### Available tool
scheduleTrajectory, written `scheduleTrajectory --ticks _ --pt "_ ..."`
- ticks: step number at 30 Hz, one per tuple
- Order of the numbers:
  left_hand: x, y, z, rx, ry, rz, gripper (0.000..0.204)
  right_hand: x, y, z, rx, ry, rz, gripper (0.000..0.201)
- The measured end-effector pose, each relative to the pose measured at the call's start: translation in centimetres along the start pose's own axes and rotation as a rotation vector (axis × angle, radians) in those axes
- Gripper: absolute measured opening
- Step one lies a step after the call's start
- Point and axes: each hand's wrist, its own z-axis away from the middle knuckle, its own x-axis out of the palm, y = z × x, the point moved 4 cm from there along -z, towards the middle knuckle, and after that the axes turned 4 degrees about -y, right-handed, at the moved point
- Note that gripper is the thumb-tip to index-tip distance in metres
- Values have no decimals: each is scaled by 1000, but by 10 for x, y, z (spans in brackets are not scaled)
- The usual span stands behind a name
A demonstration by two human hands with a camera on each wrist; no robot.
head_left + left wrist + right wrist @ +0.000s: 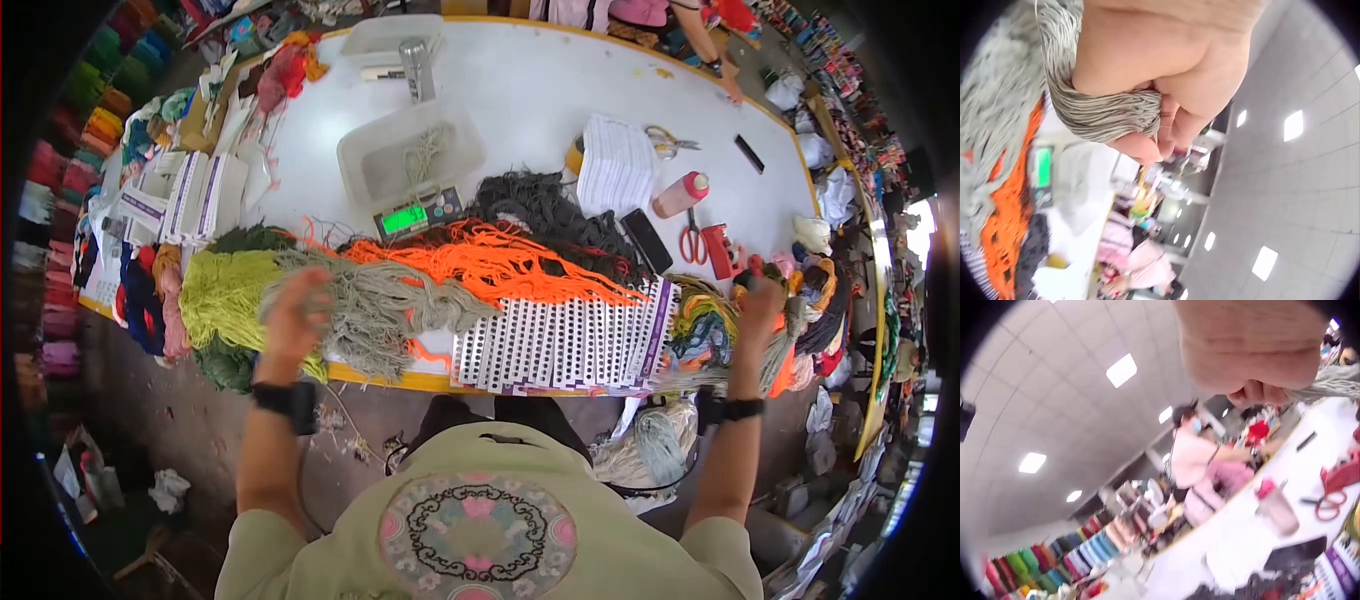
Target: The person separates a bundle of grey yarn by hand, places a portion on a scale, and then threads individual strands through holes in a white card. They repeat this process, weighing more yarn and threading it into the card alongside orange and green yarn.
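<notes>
My left hand grips a bundle of grey-green thread, its fingers curled round the strands in the left wrist view. More grey-green thread lies on the table beside that hand, over lime-green thread and next to orange thread. At the right, my right hand is raised over mixed coloured skeins. In the right wrist view its fingers curl round grey thread that runs off to the side. Between the hands lie white cards with rows of dark dots.
Behind the threads stand a scale with a green display and a plastic tub. A phone, pink bottle, red-handled scissors and paper sheets lie towards the right. Another person's arm reaches over the far edge.
</notes>
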Motion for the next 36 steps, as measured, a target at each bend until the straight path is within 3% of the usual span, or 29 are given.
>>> scheduleTrajectory --ticks 1,2,3,4,5,7,9,10,11,12,15,16,18,19,21,22,24,28,31,36 --pt "37 -35 -12 -85 -80 -38 23 42 -27 14 -71 -229 -163 17" --pt "55 -74 -30 -212 -106 -64 21 116 -15 44 -130 -318 -114 36" --pt "71 -109 -47 -328 -119 -118 21 127 -81 48 -26 -683 -125 29" --pt "87 -143 -62 -395 -70 -116 20 148 -123 59 68 -684 -317 21" --pt "96 -174 -77 -407 -61 -278 21 181 -137 75 -11 -722 -363 21" --pt "99 -231 -103 -475 -40 -567 22 206 -174 95 -3 -878 -350 23" --pt "108 -263 -114 -541 -16 -690 23 238 -187 111 -43 -962 -482 20" --pt "112 -272 -118 -498 -9 -927 24 247 -191 115 -40 -974 -485 20" --pt "115 -276 -120 -449 -5 -1165 24 256 -196 120 -75 -1038 -478 19" --pt "118 -279 -122 -227 -24 -1283 22 262 -199 125 -110 -1101 -472 18" --pt "118 -281 -116 -147 -10 -1188 22 273 -198 130 -95 -1263 -464 18" --pt "120 -276 -113 -156 -4 -1191 22 272 -198 128 -93 -1272 -471 18" --pt "121 -274 -103 -449 54 -784 19 269 -201 125 -139 -1332 -538 18" --pt "118 -275 -104 -451 63 -781 19 271 -201 126 -144 -1340 -541 18" --pt "115 -282 -105 -546 75 -422 15 276 -201 127 -167 -1331 -539 18" --pt "113 -283 -107 -545 80 -420 15 277 -202 125 -171 -1335 -540 18" --pt "113 -288 -109 -541 -32 -492 16 279 -201 123 -17 -1336 -573 17" --pt "118 -285 -112 -515 -17 -473 14 282 -203 124 31 -1355 -582 16" --pt "116 -287 -114 -541 -32 -566 12 279 -206 125 -31 -1232 -624 11" --pt "115 -291 -114 -564 -47 -468 13 267 -205 126 150 -1238 -766 12"
